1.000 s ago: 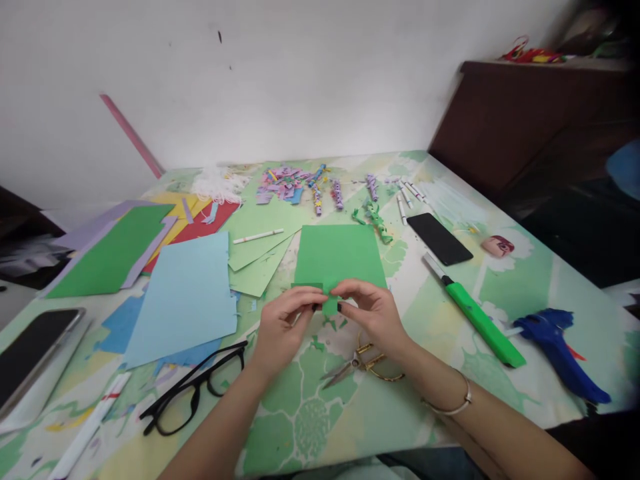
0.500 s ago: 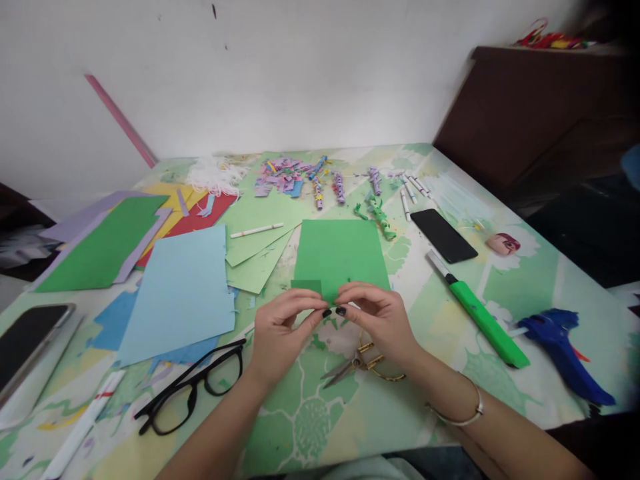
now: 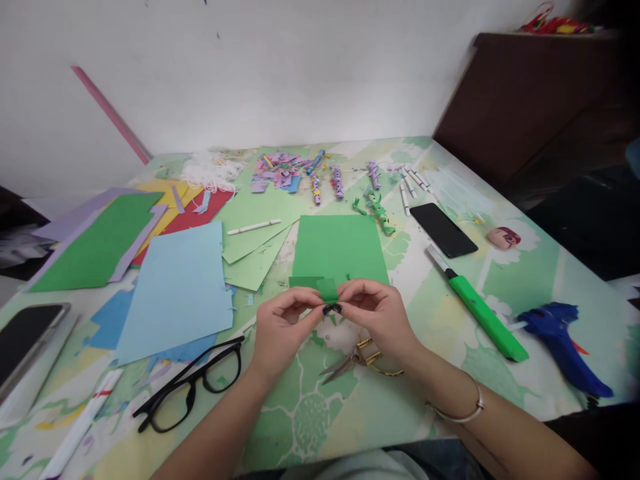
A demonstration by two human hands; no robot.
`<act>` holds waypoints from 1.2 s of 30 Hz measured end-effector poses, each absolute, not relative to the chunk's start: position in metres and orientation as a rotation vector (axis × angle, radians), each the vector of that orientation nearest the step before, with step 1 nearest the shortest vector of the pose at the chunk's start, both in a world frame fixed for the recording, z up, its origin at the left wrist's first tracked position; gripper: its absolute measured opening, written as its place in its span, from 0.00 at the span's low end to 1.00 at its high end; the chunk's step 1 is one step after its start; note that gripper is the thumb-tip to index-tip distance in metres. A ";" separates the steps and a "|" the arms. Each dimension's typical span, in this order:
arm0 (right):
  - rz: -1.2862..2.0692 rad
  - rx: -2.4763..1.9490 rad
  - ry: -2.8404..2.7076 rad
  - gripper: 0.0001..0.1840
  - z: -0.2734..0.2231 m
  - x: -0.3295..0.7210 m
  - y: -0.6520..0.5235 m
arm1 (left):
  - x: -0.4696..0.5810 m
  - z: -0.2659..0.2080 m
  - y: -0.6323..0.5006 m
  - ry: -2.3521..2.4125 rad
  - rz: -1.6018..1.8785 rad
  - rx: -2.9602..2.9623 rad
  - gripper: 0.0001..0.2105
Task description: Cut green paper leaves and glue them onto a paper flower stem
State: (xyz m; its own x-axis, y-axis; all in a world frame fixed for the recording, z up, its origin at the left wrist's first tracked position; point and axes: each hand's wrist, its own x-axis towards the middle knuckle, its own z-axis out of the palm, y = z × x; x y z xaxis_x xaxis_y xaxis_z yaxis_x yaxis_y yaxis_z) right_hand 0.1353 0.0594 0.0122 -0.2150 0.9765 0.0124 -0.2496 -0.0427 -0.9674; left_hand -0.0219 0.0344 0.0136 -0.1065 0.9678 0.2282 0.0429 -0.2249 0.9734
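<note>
A small piece of green paper [image 3: 329,289] is pinched between my left hand [image 3: 287,323] and my right hand [image 3: 380,313]. Both thumbs and forefingers are closed on its near edge, and the thumb tips meet. Behind the fingers lies a larger green sheet [image 3: 340,243], with a darker green strip [image 3: 303,283] at its near left corner. Gold-handled scissors [image 3: 354,358] rest on the table just below my right hand, their blades pointing left. My fingers hide part of the held paper.
Black glasses [image 3: 193,387] and a light blue sheet [image 3: 177,287] lie left. On the right are a phone [image 3: 443,230], a green lighter [image 3: 487,317] and a blue glue gun [image 3: 563,347]. Paper scraps [image 3: 280,171] and decorated rolls [image 3: 337,183] are at the back.
The small green paper now stands up more visibly between my fingertips, and my thumbs have come closer together. The whole view has shifted slightly.
</note>
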 end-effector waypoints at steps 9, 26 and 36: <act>1.551 -0.973 -1.113 0.09 0.012 0.135 0.062 | -0.020 0.015 0.034 1.194 1.414 1.299 0.03; 1.600 -0.982 -1.082 0.13 0.008 0.134 0.062 | -0.018 0.012 0.033 1.297 1.355 1.217 0.02; 1.599 -0.967 -1.065 0.15 0.008 0.133 0.062 | -0.014 0.015 0.037 1.273 1.403 1.069 0.11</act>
